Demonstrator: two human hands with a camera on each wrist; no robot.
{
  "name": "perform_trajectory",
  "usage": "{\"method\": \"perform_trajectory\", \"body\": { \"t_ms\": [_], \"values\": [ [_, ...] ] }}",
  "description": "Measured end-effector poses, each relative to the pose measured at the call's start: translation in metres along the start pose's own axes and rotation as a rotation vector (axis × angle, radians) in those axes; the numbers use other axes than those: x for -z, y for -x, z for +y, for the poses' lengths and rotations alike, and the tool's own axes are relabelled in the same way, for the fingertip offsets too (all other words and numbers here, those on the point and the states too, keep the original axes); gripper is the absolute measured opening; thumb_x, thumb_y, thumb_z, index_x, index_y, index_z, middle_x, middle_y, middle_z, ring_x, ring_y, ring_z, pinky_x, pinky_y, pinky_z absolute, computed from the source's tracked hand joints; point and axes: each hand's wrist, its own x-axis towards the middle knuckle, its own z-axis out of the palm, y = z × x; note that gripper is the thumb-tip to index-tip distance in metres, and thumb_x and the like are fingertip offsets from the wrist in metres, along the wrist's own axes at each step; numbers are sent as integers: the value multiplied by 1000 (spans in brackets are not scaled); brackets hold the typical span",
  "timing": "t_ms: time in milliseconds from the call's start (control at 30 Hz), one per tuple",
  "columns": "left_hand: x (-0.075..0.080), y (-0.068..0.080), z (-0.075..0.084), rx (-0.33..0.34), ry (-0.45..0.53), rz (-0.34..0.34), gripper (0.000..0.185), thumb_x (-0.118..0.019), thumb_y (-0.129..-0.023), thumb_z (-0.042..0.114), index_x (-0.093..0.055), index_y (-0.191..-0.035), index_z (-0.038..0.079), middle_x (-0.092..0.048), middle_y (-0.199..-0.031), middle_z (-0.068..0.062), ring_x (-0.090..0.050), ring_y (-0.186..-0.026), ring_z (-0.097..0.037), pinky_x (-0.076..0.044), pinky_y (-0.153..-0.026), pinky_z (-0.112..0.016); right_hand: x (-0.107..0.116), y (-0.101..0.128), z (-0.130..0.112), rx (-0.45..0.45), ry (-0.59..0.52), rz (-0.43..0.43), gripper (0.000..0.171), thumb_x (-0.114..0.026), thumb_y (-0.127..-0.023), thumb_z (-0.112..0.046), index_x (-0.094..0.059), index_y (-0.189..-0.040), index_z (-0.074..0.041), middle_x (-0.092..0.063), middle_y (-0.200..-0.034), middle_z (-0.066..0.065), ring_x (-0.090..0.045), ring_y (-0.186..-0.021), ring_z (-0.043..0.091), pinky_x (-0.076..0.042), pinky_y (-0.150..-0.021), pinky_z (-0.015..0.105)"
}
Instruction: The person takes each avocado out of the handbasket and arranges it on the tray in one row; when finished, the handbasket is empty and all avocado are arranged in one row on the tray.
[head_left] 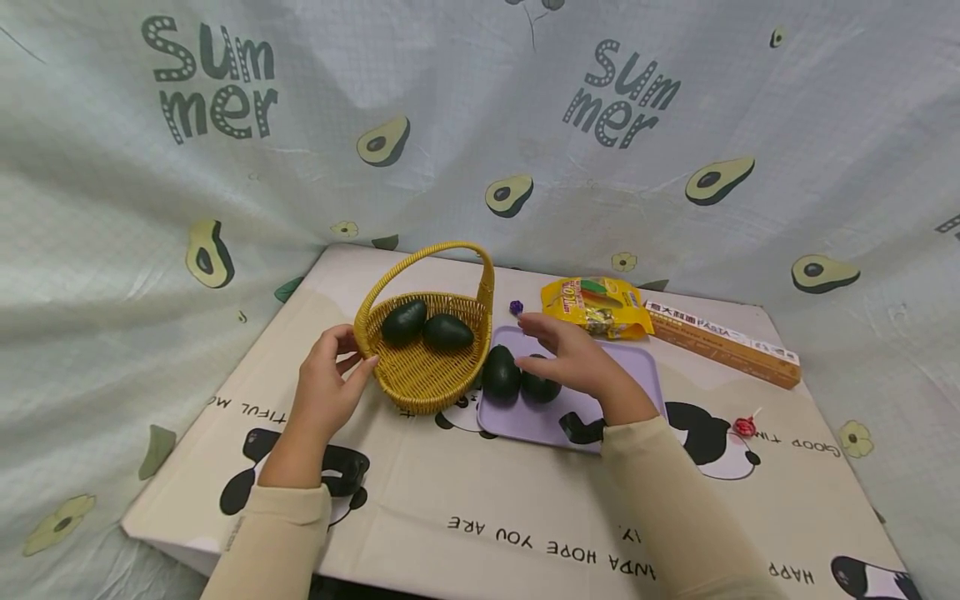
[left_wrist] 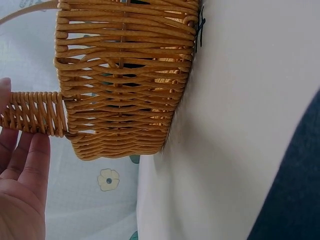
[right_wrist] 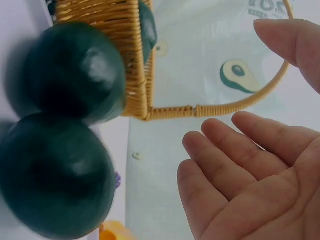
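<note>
in the head view the left hand (head_left: 327, 385) rests against the near-left rim of the yellow wicker basket (head_left: 429, 379), fingers gently bent along the weave and thumb by the rim, steadying it rather than clamping it. two dark avocados (head_left: 427, 325) lie inside the basket, side by side. the right hand (head_left: 573, 358) hangs over the purple tray (head_left: 637, 375) just right of the basket, fingers spread and slack, nothing in them. under and just left of its fingertips sit two more avocados; the taller one (head_left: 501, 372) stands close to the basket wall with its long axis running near to far, and the second avocado (head_left: 540, 387) lies half hidden below the palm. the right hand is plainly the nearer one to both. a yellow snack bag (head_left: 596, 307) and a long pasta box (head_left: 723, 343) lie further right and far.

in the left wrist view the fingers (left_wrist: 25, 165) lie straight beside the basket's handle base, touching it but not wrapped round it.

in the right wrist view the palm (right_wrist: 255, 185) is open and empty, and the two tray avocados loom blurred just left of the fingertips, apart from them, with the basket wall beyond.
</note>
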Motion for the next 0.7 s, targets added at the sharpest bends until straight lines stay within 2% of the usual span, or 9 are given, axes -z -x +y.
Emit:
{"method": "perform_trajectory", "body": {
  "t_ms": [133,333,700],
  "values": [
    [0,0,0,-3,0,2,50,-76,-92,4,-50,-135,3,-59,-123,-14,-63,-118,-28,-58,-99,-42,0,-6,-8,23,20,2,72,-79,-92,-34,-46,-153,-14,-48,-157,4,-43,-148,24,-32,-127,46],
    [0,0,1,-1,5,2,48,-75,-93,5,-51,-134,4,-60,-123,-14,-63,-118,-29,-59,-99,-42,-1,-14,-21,35,48,-7,73,-77,-93,-31,-44,-154,-9,-46,-158,10,-41,-148,27,-31,-128,47],
    [-1,-1,1,7,13,1,49,-76,-92,5,-51,-134,5,-59,-124,-13,-63,-119,-28,-59,-99,-40,-5,-35,-30,37,72,-24,70,-75,-94,-28,-44,-153,-7,-47,-157,10,-45,-146,27,-33,-127,47]
  ]
}}
